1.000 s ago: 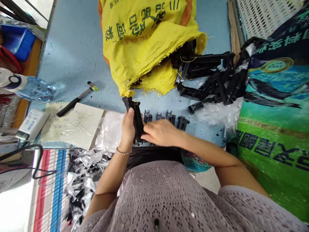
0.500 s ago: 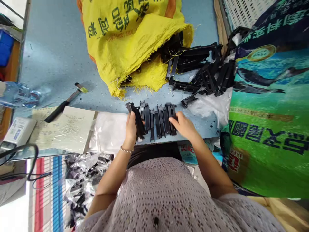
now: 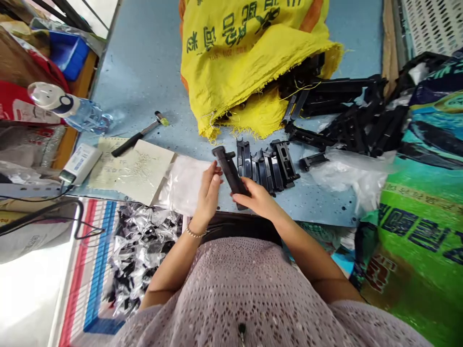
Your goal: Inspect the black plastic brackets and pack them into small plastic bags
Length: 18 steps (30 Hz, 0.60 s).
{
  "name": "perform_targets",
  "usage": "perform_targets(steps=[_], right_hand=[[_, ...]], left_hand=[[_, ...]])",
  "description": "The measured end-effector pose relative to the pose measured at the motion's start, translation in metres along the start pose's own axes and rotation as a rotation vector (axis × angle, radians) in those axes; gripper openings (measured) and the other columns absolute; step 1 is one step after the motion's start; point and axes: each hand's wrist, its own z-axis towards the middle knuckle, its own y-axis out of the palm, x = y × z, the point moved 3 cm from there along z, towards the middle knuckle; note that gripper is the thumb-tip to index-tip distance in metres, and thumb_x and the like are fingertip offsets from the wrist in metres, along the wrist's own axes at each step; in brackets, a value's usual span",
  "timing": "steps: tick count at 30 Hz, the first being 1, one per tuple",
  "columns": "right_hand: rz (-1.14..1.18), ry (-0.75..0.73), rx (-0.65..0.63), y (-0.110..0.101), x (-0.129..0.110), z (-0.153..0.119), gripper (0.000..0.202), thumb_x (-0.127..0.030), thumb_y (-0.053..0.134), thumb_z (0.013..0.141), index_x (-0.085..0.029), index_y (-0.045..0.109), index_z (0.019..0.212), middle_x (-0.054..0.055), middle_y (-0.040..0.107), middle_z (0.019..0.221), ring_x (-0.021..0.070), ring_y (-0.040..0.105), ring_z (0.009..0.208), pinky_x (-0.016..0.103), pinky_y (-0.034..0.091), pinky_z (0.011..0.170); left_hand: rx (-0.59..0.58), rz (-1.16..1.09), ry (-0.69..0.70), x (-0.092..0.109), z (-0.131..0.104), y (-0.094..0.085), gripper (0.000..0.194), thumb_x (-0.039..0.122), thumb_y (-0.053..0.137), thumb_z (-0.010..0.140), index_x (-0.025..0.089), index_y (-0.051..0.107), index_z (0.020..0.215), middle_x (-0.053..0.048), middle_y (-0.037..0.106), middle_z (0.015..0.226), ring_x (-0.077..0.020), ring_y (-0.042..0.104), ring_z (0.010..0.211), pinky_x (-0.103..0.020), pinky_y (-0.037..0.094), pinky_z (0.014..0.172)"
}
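Bracket [image 3: 232, 174] of black plastic is gripped near its lower end by our right hand [image 3: 259, 200], over the front edge of the table [image 3: 130, 58]. We have our left hand [image 3: 207, 193] loosely open just beside it. Similar brackets [image 3: 278, 168] lie in a row to its right; beyond sits our yellow woven sack [image 3: 231, 72].
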Motion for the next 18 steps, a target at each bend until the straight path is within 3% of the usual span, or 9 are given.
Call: perform_targets(steps=[3,6,9,11,13,16,18], right_hand=[[0.274,0.057,-0.016,-0.008,0.016,0.005,0.042,-0.043,0.076,0.087,-0.022,0.063,0.121,0.005,0.075,0.102,0.0198,0.074,0.088,0.036,0.059,0.080],[0.448,0.100,-0.017,-0.009,0.018,0.008,0.043,-0.042,0.083,0.081,-0.021,0.065,0.114,0.006,0.075,0.104,0.0179,0.074,0.087,0.034,0.059,0.081],[0.597,0.110,-0.076,0.004,0.011,0.013,0.043,-0.041,0.085,0.077,-0.021,0.067,0.112,0.006,0.074,0.110,0.0162,0.074,0.084,0.032,0.059,0.078],[0.670,0.119,-0.150,0.015,0.006,0.017,0.043,-0.040,0.086,0.075,-0.021,0.068,0.109,0.004,0.073,0.103,0.0158,0.073,0.081,0.029,0.058,0.073],[0.741,0.150,-0.256,0.028,0.001,0.023,0.041,-0.042,0.085,0.075,-0.020,0.068,0.105,0.003,0.072,0.091,0.0161,0.073,0.078,0.026,0.056,0.068],[0.835,0.198,-0.392,0.051,-0.006,0.036,0.041,-0.043,0.084,0.075,-0.020,0.068,0.105,0.003,0.072,0.085,0.0165,0.072,0.077,0.024,0.053,0.063],[0.865,0.205,-0.405,0.063,-0.008,0.047,0.042,-0.043,0.084,0.074,-0.019,0.069,0.104,0.003,0.072,0.085,0.0165,0.071,0.077,0.024,0.053,0.063]], left_hand=[[0.052,0.632,0.233,-0.008,-0.004,-0.040,0.041,0.049,0.071,0.090,0.017,0.065,0.116,-0.016,0.063,0.118,-0.0275,0.061,0.112,-0.043,0.053,0.095],[-0.028,0.921,0.231,-0.021,0.003,-0.065,0.021,0.038,0.066,0.094,0.018,0.066,0.088,-0.013,0.065,0.097,-0.0293,0.062,0.100,-0.045,0.051,0.092],[-0.105,0.749,0.118,-0.024,0.014,-0.080,0.021,0.028,0.058,0.095,0.019,0.067,0.079,-0.008,0.067,0.088,-0.0232,0.064,0.089,-0.037,0.050,0.084],[-0.079,0.515,-0.013,-0.022,0.020,-0.088,0.015,0.032,0.069,0.087,0.020,0.068,0.078,-0.004,0.066,0.079,-0.0184,0.062,0.077,-0.031,0.048,0.072],[-0.014,0.297,-0.124,-0.020,0.022,-0.094,0.022,0.036,0.082,0.074,0.019,0.068,0.075,0.001,0.061,0.069,-0.0139,0.056,0.065,-0.026,0.043,0.060],[0.005,0.106,-0.165,-0.017,0.022,-0.094,0.026,0.035,0.087,0.066,0.018,0.069,0.074,0.001,0.063,0.069,-0.0113,0.054,0.063,-0.024,0.042,0.059],[-0.024,0.052,-0.174,-0.017,0.019,-0.093,0.024,0.034,0.085,0.068,0.017,0.071,0.078,-0.001,0.067,0.073,-0.0118,0.057,0.064,-0.025,0.045,0.060]])
